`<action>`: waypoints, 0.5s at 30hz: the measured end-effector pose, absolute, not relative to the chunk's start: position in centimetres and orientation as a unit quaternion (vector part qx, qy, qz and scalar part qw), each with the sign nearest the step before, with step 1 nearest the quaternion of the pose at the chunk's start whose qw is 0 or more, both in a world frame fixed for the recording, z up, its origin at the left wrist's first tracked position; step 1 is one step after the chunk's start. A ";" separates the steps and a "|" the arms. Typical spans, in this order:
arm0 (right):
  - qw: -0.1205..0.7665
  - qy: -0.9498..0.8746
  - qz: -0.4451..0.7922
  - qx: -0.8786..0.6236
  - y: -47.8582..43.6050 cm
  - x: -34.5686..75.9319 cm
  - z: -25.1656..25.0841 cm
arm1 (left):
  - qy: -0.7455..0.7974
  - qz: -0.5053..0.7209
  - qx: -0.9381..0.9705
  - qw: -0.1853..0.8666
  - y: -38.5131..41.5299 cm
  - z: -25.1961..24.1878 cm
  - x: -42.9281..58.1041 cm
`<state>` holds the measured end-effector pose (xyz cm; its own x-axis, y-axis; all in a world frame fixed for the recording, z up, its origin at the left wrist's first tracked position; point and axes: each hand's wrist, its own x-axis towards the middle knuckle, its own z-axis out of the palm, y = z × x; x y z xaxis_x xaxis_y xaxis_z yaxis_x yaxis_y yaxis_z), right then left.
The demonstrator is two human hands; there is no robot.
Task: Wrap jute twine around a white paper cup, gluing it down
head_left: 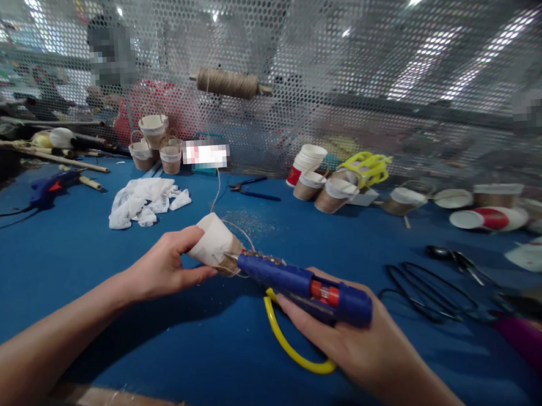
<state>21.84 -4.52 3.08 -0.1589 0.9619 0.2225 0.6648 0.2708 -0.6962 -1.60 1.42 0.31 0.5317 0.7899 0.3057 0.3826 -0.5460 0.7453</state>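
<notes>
My left hand (174, 264) is closed on a white paper cup (211, 234), which is tilted over the blue table. Brown twine (229, 264) is wound around one end of the cup. In my right hand (348, 339) is a blue hot glue gun (298, 281) with a yellow trigger guard. Its nozzle lies against or very close to the cup by the twine; I cannot tell which. A loose strand of twine (218, 188) runs up from the cup toward a twine spool (227, 83) on the mesh panel.
Behind are twine-wrapped cups (154, 133), crumpled white material (146, 198) and pliers (256, 191). Stacked cups (309, 161) and a yellow mesh-like item (367, 166) stand back right. A black cable (423, 291) lies right. Another glue gun (52, 189) rests left, near sticks (61, 157).
</notes>
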 end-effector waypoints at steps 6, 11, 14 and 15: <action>0.328 -0.710 0.272 -0.560 -4.5 21.9 3.5 | 0.353 0.325 0.821 0.309 1.3 0.5 -1.7; 0.324 -0.711 0.275 -0.560 -4.7 21.9 3.7 | 0.333 0.330 0.837 0.282 1.4 0.5 -1.7; 0.330 -0.688 0.270 -0.588 -4.6 22.3 3.8 | 0.313 0.331 0.850 0.264 1.4 0.6 -1.7; 0.324 -0.685 0.270 -0.594 -4.5 22.5 3.9 | 0.308 0.330 0.854 0.259 1.4 0.6 -1.8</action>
<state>22.54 -4.48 3.92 -0.0844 0.9889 0.1226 0.6388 0.1481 -0.7549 -1.75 1.40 0.61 0.5928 0.6967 0.4039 0.3547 -0.6762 0.6457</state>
